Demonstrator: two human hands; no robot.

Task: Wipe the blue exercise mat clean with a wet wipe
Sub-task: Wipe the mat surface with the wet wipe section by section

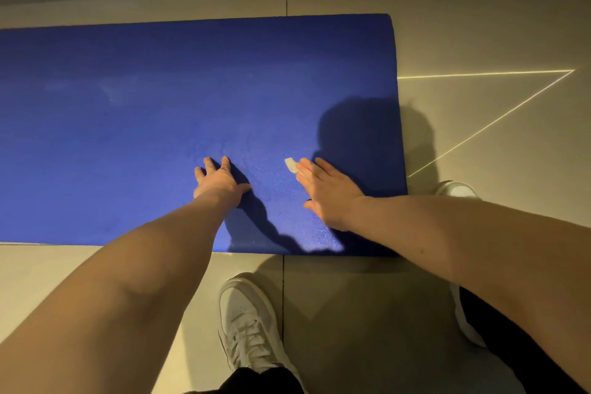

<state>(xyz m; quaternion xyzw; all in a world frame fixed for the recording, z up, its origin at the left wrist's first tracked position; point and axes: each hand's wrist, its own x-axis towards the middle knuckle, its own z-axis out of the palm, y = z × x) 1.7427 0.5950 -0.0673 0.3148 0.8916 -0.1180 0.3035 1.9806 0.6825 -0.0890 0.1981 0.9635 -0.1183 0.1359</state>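
Mat position: the blue exercise mat (128, 137) lies flat on the pale tiled floor (479, 25), running off the left edge of the view, with its right end in view.

Left hand (220, 184): rests palm down on the mat near its near edge. Its fingers (209, 165) are spread and straight, holding nothing.

Right hand (329, 195): lies palm down on the mat, just right of the left hand and near the mat's right end. Its fingers (308, 169) are straight and close together, pressing the wet wipe (289, 165) against the mat surface. The wipe is a small white folded piece; only the part beyond the fingertips shows, the rest is hidden under the hand.

Both hands cast dark shadows on the mat.

Surroundings: one white laced shoe (249, 320) stands on the floor just in front of the mat's near edge. A second white shoe (457, 190) sits beside the mat's right end, partly hidden behind the right forearm. Thin bright light lines (479, 74) cross the floor to the right of the mat.
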